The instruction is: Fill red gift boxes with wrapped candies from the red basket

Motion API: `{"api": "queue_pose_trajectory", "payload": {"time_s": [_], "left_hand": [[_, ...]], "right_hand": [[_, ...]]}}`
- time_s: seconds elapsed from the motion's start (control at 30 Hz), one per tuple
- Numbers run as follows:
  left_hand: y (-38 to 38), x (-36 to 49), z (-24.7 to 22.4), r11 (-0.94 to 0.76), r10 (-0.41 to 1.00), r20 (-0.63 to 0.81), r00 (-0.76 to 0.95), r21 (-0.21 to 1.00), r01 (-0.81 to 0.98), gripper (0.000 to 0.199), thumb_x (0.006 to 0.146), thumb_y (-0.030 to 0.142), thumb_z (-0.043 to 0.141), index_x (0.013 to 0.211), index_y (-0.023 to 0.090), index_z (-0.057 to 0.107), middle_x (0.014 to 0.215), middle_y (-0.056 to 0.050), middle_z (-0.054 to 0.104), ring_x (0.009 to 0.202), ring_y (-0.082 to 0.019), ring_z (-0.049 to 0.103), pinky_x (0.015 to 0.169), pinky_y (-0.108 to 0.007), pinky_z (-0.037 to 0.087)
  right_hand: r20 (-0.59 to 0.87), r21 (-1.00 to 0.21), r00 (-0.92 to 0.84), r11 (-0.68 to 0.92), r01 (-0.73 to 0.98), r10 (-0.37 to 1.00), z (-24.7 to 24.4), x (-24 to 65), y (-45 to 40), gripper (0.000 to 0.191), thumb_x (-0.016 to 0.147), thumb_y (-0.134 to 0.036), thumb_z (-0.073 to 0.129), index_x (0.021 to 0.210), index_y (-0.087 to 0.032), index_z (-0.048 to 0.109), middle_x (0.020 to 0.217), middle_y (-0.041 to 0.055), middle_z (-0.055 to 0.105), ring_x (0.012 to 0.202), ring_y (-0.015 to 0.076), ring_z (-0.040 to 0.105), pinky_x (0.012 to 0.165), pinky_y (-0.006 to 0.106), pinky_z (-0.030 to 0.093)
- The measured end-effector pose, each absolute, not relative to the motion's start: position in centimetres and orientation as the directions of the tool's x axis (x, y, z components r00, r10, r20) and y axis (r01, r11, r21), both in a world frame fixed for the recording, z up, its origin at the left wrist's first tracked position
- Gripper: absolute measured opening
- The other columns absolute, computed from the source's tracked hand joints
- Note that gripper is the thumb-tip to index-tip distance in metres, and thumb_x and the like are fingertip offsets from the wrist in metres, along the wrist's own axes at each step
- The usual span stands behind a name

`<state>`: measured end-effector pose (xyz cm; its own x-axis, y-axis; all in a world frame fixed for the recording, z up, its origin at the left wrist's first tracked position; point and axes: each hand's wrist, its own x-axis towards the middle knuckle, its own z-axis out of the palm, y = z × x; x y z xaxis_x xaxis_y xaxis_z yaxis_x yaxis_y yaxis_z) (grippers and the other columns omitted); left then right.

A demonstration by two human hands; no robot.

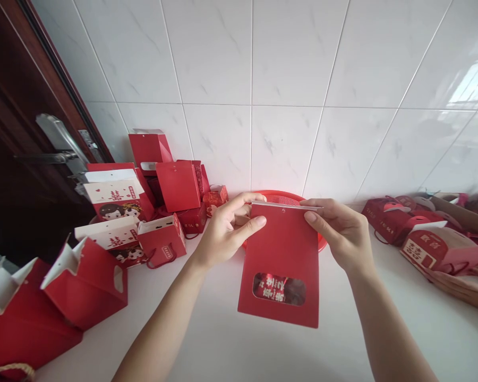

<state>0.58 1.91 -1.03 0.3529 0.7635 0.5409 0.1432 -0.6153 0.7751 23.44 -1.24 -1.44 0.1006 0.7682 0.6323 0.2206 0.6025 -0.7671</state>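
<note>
While red gift bags (85, 284) crowd the near left of the white tabletop (207, 339), open at the top, cartoon-printed boxes (117, 196) and a small red box with a cord handle (163, 241) sit just behind them. More plain red boxes (179, 185) are piled against the tiled wall (287, 58), near a dark door (11, 79) with a metal lever handle (59, 157). Directly behind the held piece is a red plastic basket (282, 193), partly hidden by it and by the hands. At the far right, a co-worker's hand (462, 289) rests beside a box with a white-and-red printed panel (420, 252), with other red boxes (390, 212) beyond.

The red gift box (281, 239) is held up over the table in front of the basket, tilted slightly. Its face is plain red, with a small hole near the top edge and a rounded window low down, showing shiny red wrapping with pale characters. The left hand (227, 225) and right hand (340, 231) each pinch a top corner, thumb in front, fingers behind
</note>
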Motion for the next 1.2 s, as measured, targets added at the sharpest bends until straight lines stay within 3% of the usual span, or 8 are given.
{"api": "queue_pose_trajectory", "payload": {"time_s": [0.17,0.37,0.53,0.83,1.03,1.2], "left_hand": [[1.96,0.64,-0.87,-0.633,0.754,0.570,0.326,0.763,0.130,0.015,0.090,0.033,0.069,0.101,0.024,0.068,0.085,0.000,0.063,0.058,-0.009,0.047,0.050,-0.023,0.040],[1.99,0.73,-0.96,-0.639,0.758,0.586,0.286,0.755,0.145,0.014,0.088,0.034,0.072,0.093,0.022,0.069,0.070,0.002,0.059,0.052,-0.008,0.045,0.046,-0.022,0.039],[1.92,1.02,-1.16,-0.658,0.744,0.606,0.282,0.738,0.148,0.016,0.089,0.036,0.071,0.092,0.020,0.071,0.080,-0.002,0.069,0.066,-0.013,0.061,0.059,-0.025,0.052],[1.92,0.59,-1.24,-0.637,0.742,0.551,0.381,0.757,0.145,0.021,0.090,0.039,0.071,0.101,0.021,0.070,0.083,-0.001,0.068,0.065,-0.012,0.059,0.060,-0.023,0.052],[2.06,0.76,-1.14,-0.587,0.790,0.527,0.312,0.797,0.141,0.032,0.093,0.039,0.068,0.120,0.023,0.070,0.073,0.001,0.065,0.068,-0.015,0.062,0.063,-0.026,0.052],[2.05,0.95,-0.99,-0.561,0.791,0.512,0.337,0.826,0.062,0.023,0.091,0.039,0.069,0.097,0.018,0.076,0.082,-0.004,0.072,0.074,-0.017,0.066,0.064,-0.026,0.052]], "right_hand": [[0.635,-0.765,0.059,0.617,0.185,0.770,-1.57,23.56,-1.30,0.018,0.081,-0.045,0.079,0.090,-0.029,0.081,0.088,0.0037,0.080,0.076,0.0229,0.074,0.060,0.033,0.061],[0.597,-0.795,0.055,0.580,0.178,0.800,-1.41,23.52,-1.34,0.019,0.084,-0.045,0.076,0.092,-0.028,0.081,0.087,0.0040,0.080,0.078,0.0233,0.074,0.061,0.033,0.061],[0.477,-0.865,-0.058,0.480,0.146,0.877,-1.13,23.73,-1.10,0.028,0.082,-0.047,0.078,0.095,-0.022,0.079,0.094,0.0083,0.080,0.086,0.0266,0.075,0.069,0.036,0.063],[0.514,-0.847,-0.020,0.511,0.150,0.858,-1.17,23.79,-1.19,0.021,0.083,-0.041,0.078,0.090,-0.021,0.078,0.091,0.0067,0.079,0.081,0.0231,0.073,0.067,0.033,0.061],[0.548,-0.825,0.010,0.538,0.174,0.837,-1.33,23.79,-1.19,0.017,0.083,-0.038,0.078,0.088,-0.022,0.077,0.087,0.0057,0.077,0.077,0.0212,0.070,0.064,0.032,0.059],[0.512,-0.849,-0.036,0.512,0.131,0.858,-1.36,23.83,-1.13,0.020,0.084,-0.040,0.077,0.088,-0.021,0.075,0.092,0.0070,0.077,0.081,0.0220,0.071,0.066,0.031,0.058]]}}
